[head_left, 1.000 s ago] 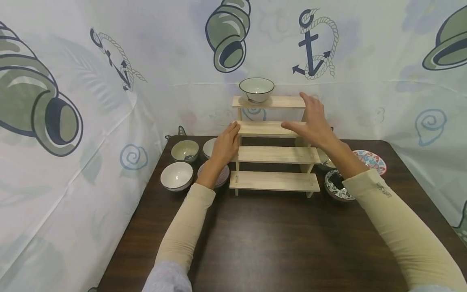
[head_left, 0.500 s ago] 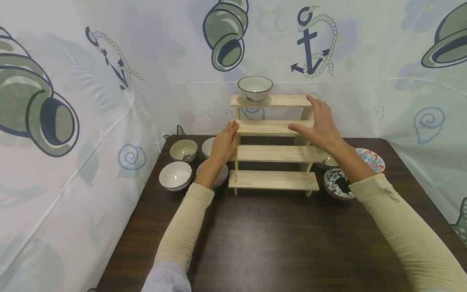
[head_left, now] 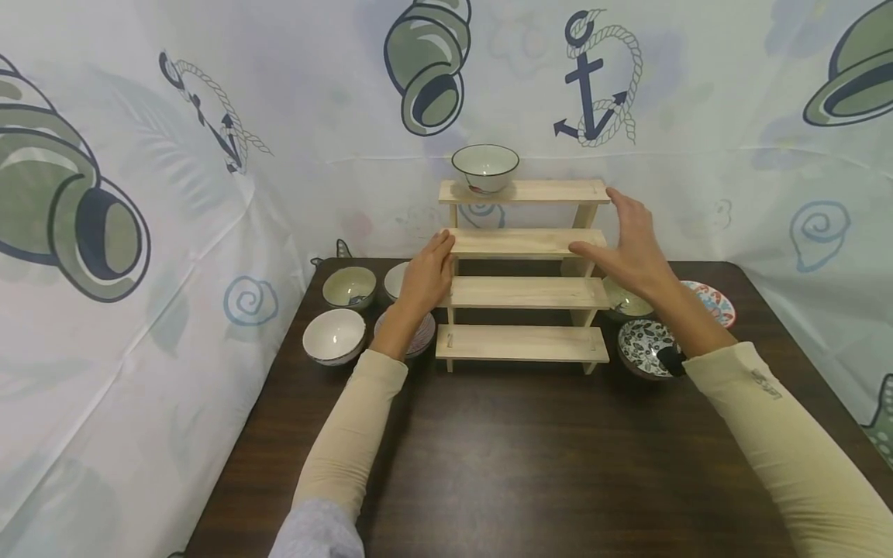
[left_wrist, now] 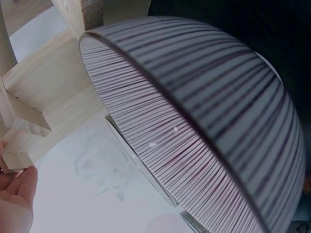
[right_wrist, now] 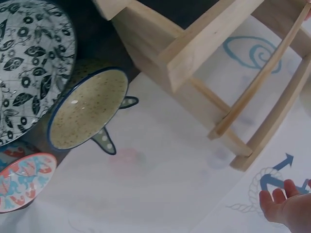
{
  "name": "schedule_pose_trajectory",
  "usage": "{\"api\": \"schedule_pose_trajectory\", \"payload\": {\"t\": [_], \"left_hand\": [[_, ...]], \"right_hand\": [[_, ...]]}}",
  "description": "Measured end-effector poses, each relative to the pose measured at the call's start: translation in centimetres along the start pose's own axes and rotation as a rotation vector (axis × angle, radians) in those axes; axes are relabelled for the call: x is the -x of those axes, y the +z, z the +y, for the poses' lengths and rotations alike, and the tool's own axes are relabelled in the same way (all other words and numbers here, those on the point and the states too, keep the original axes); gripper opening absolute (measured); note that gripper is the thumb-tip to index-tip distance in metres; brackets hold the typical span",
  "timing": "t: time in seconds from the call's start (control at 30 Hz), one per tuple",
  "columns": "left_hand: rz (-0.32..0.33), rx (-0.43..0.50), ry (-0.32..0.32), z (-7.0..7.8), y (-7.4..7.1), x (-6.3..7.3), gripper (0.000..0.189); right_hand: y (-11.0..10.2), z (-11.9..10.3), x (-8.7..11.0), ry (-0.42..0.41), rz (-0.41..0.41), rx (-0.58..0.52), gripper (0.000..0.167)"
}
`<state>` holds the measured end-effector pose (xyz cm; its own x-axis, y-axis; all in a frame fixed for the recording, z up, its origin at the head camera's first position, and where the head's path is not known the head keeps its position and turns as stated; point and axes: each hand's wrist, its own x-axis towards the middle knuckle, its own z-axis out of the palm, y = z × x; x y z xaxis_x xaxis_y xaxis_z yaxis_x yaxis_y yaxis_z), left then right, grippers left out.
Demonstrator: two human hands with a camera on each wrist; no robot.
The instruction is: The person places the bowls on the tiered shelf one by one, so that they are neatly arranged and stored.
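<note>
"Where is the wooden stand [head_left: 526, 293] against the hands?"

"Between them, upright on the dark table [head_left: 488, 449]. The left hand [head_left: 427, 275] has its fingers close together against the left end of the second board [head_left: 512, 242] from the top."

"Pinching it?"

"I cannot tell; the thumb's place is unclear, even in the left wrist view."

"And the right hand [head_left: 633, 246]?"

"Thumb and fingers spread wide. The forefinger is just beside the top board's [head_left: 551, 191] right end; the thumb overlaps the second board's right end in the head view."

"What's near?"

"A dark-rimmed white bowl [head_left: 484, 172] on the top board, a striped bowl [left_wrist: 218, 97] left of the stand, a leaf-patterned bowl [head_left: 645, 345] right."
</note>
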<state>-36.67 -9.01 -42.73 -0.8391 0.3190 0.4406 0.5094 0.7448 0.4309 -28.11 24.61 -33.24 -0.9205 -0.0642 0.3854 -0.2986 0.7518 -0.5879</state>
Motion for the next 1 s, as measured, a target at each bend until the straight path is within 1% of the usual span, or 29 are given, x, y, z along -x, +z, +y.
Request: {"api": "schedule_pose_trajectory", "payload": {"t": [0.17, 0.3, 0.5, 0.7, 0.87, 1.0], "left_hand": [[0.004, 0.001, 0.0, 0.1, 0.3, -0.1, 0.044], [-0.004, 0.006, -0.001, 0.2, 0.4, -0.3, 0.044], [-0.017, 0.003, 0.001, 0.5, 0.3, -0.5, 0.044], [-0.032, 0.009, -0.009, 0.6, -0.1, -0.2, 0.044], [-0.026, 0.016, -0.014, 0.4, -0.3, 0.1, 0.044], [-0.015, 0.019, -0.007, 0.3, -0.2, -0.1, 0.044]], "right_hand": [[-0.7, 0.9, 0.7, 0.02, 0.002, 0.022, 0.105], [-1.2, 1.6, 1.2, 0.055, 0.005, 0.037, 0.106], [-2.0, 3.3, 1.7, 0.119, 0.03, 0.051, 0.106], [-2.3, 5.2, 2.2, 0.164, 0.043, 0.039, 0.103], [-2.4, 6.4, 2.8, 0.204, 0.041, 0.036, 0.103], [-2.9, 7.7, 3.4, 0.242, 0.051, 0.042, 0.103]]}}
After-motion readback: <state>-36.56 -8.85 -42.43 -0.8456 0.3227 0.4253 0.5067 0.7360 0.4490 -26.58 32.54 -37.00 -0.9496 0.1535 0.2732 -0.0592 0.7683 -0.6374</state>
